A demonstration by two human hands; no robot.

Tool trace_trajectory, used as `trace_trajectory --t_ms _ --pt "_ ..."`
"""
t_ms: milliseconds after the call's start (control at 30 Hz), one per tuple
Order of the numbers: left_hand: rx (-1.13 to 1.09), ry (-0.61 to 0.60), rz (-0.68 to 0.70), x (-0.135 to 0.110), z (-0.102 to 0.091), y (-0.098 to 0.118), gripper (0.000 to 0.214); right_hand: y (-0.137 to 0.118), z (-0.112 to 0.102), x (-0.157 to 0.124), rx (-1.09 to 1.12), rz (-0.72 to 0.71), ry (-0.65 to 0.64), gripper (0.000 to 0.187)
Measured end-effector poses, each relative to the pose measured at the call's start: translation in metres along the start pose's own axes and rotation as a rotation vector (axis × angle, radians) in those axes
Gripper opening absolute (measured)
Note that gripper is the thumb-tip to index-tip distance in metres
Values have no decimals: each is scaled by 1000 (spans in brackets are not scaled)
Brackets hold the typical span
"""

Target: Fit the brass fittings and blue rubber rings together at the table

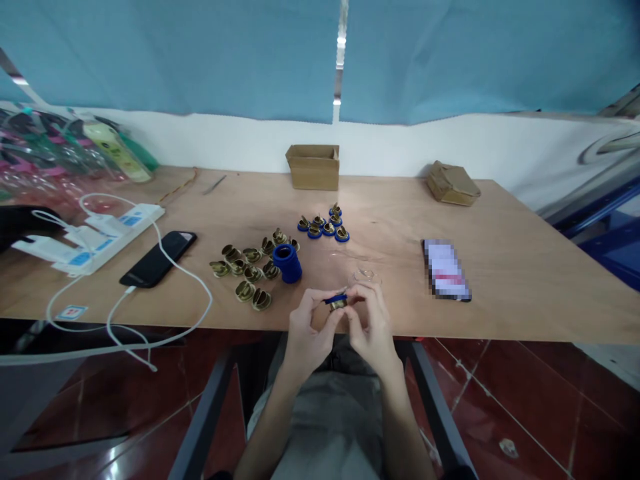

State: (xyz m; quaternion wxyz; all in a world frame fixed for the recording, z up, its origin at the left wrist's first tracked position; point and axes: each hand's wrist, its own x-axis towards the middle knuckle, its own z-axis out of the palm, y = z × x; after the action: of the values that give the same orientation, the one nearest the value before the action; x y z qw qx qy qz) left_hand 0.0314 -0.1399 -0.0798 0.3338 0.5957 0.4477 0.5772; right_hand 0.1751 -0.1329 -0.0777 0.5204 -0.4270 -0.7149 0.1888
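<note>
My left hand (306, 328) and my right hand (370, 321) meet over the table's front edge, both pinched on one small brass part with a blue ring (337, 301). Just beyond them stands a stack of blue rings (287, 263). Left of that stack lie several loose brass parts (246, 272). Farther back sits a cluster of several brass parts fitted with blue rings (324, 225). A clear ring-shaped piece (366, 275) lies on the wood right above my right hand.
The wooden table (525, 280) holds a black phone (159, 259) on a white cable, a white power strip (100, 237), another phone (446, 271), an open cardboard box (313, 167), and a closed box (453, 183). Bottles in plastic wrap lie far left.
</note>
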Motion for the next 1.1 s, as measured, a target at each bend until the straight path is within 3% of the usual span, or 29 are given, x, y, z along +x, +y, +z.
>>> trace_trajectory --t_ms 267,433,667,767,933,1100 --pt "-23 11 75 0 3 1 21 1 7 -4 42 -34 23 16" --pt "-199 8 65 4 2 5 20 1 9 -5 93 -43 75 37" --pt "-288 -11 45 0 5 1 20 9 9 -6 181 44 57 22" --pt "-203 7 83 0 4 -5 23 12 11 -8 239 64 29 21" --pt "189 28 263 4 -2 -8 22 9 8 -11 137 74 71 24" --pt "283 46 224 4 -2 -7 23 0 5 -7 31 -4 94 28"
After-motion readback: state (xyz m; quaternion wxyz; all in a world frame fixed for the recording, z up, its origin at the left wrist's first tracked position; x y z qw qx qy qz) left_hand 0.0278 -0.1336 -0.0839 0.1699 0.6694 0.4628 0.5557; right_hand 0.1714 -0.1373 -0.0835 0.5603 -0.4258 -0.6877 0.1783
